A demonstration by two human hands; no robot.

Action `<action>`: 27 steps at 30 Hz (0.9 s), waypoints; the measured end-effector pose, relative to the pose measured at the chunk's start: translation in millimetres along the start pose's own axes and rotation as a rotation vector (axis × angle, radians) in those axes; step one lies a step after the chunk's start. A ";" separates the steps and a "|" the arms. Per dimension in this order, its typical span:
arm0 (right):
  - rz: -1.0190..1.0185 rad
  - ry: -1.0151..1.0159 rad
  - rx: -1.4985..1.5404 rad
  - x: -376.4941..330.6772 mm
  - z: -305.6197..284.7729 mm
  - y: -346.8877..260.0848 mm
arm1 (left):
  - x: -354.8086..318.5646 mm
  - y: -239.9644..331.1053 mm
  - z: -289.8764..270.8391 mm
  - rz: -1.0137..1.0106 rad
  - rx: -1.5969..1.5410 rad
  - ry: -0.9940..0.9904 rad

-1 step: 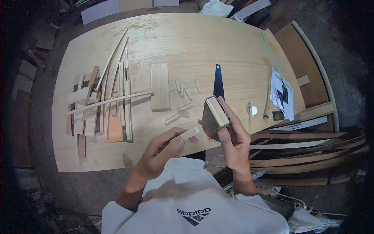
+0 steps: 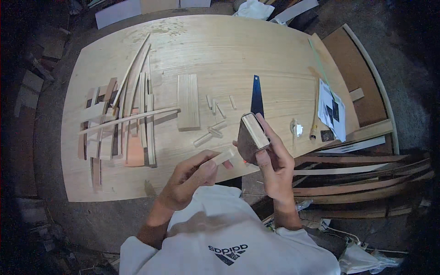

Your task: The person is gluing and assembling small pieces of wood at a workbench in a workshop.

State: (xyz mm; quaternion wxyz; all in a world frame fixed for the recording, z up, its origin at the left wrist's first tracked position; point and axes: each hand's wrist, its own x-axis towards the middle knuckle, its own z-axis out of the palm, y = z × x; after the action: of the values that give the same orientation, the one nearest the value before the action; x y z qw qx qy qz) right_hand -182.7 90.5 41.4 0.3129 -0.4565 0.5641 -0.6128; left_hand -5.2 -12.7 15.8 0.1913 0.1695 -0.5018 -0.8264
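Observation:
My left hand (image 2: 195, 178) is closed round a short pale wood stick (image 2: 223, 157), its free end poking out past the thumb and fingertips. In my right hand (image 2: 277, 169) I grip a sanding block (image 2: 252, 137), a wood block with dark brown sandpaper wrapped about it. The stick and the sanding block are close but apart, over the table's near edge. Beyond them a handsaw's dark blade (image 2: 257, 94) lies on the table; its handle end is hidden behind the sanding block. Several short wood pieces (image 2: 214, 132) lie ahead, beside a flat pale board (image 2: 188, 103).
A pile of thin wood strips and offcuts (image 2: 133, 119) covers the left of the plywood table (image 2: 220, 46). On the right lie printed sheets (image 2: 333, 112), a slim brush-like tool (image 2: 314, 126) and a small clear shiny object (image 2: 297, 129). Long boards (image 2: 348, 181) stand beside the table.

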 end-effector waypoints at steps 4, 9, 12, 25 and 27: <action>0.011 -0.030 0.085 -5.3 -1.8 0.1 | -0.5 -5.2 -1.6 -0.031 -0.029 -0.030; -0.037 -0.021 0.080 -9.1 -2.2 1.6 | 5.3 -6.0 0.6 -0.141 -0.355 -0.093; -0.019 -0.004 0.064 -10.4 -2.8 -1.6 | 5.0 -4.6 2.0 -0.166 -0.389 -0.058; -0.192 -0.157 -0.355 1.0 -15.5 6.0 | -3.3 -3.2 7.6 -0.026 0.000 0.069; -0.323 -0.190 -0.232 -2.5 -17.5 -0.8 | -1.0 0.1 4.7 0.077 0.220 0.035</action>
State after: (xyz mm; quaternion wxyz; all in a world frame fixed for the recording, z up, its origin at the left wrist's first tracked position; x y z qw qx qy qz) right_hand -197.5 100.0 42.6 0.2078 -0.6295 0.5185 -0.5401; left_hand -6.6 -8.7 18.0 0.2117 0.1844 -0.5923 -0.7552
